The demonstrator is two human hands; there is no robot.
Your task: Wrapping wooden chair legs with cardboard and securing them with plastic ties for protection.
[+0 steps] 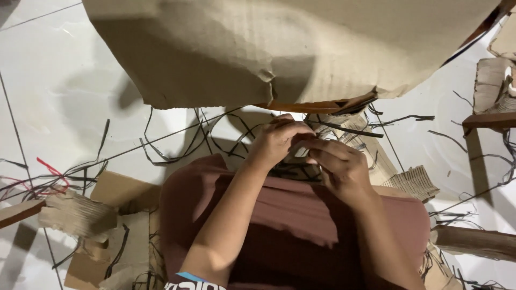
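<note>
Landmark: the person's lap, covered in maroon cloth [301, 215].

Just above the lap, left hand [277, 140] and right hand [336, 164] meet, fingertips pinched together on a thin black strip [301, 140]. Both sets of fingers are clenched around it. What exactly sits between them is mostly hidden, so I cannot tell its full shape. More black strips [293, 172] bunch under the hands against the lap.

Handling judgement: the strip looks light, thin, flexible, springy, probably smooth plastic, so likely to slip or whip loose. Best held in a close pinch near the working point, not far out on the free length. Not fragile, but it could kink.

Left of the lap: torn cardboard pieces [102, 215] and a red strand [51, 171] among the dark ones. Right of the lap: corrugated cardboard scraps [414, 182] and a brown roll-like piece [473, 241].

Beyond the lap: loose black strips [177, 145] scattered and looped over a white tiled floor [64, 80], glossy, with thin grout lines. Farthest and above: a big sheet of brown cardboard [269, 43], creased and torn at its lower edge, with an orange edge [312, 106] showing beneath it. The person appears to work seated on the floor; the room is dim, with hard shadows.
</note>
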